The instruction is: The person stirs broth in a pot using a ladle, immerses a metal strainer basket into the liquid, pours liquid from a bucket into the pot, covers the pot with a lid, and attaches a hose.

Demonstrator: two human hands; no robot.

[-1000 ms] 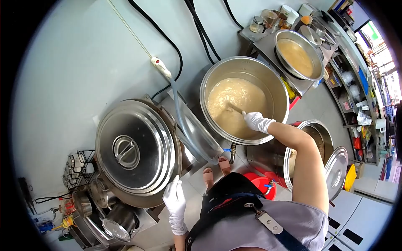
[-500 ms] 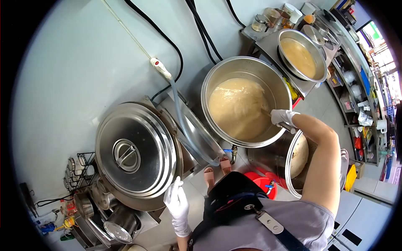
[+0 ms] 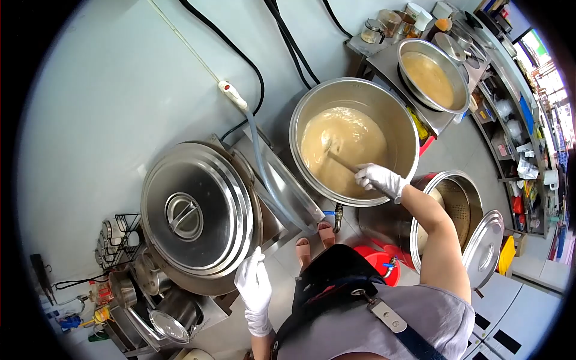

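My right hand (image 3: 381, 182), in a white glove, is wrapped round the shaft of a long-handled stirring tool (image 3: 342, 159). The far end of the tool dips into the cloudy beige liquid (image 3: 360, 126) in a large steel pot (image 3: 403, 129), so its shape is hidden. Ripples spread around where it enters. My left hand (image 3: 254, 289), also gloved, is beside the rim of a big vessel covered by a round steel lid (image 3: 157, 222). Its fingers are extended and lightly bent, with nothing seen in them; whether it touches the rim I cannot tell.
A steel bowl of similar liquid (image 3: 402, 72) stands at the back right among jars (image 3: 372, 30). To the right are an open steel pot (image 3: 471, 186) and a leaning lid (image 3: 485, 249). A grey hose (image 3: 258, 150) hangs by the wall; a red tub (image 3: 384, 264) is below.
My right hand has moved left over the pot, carrying the stirring tool's end from the liquid's right side to its left-centre. My left hand has barely moved.
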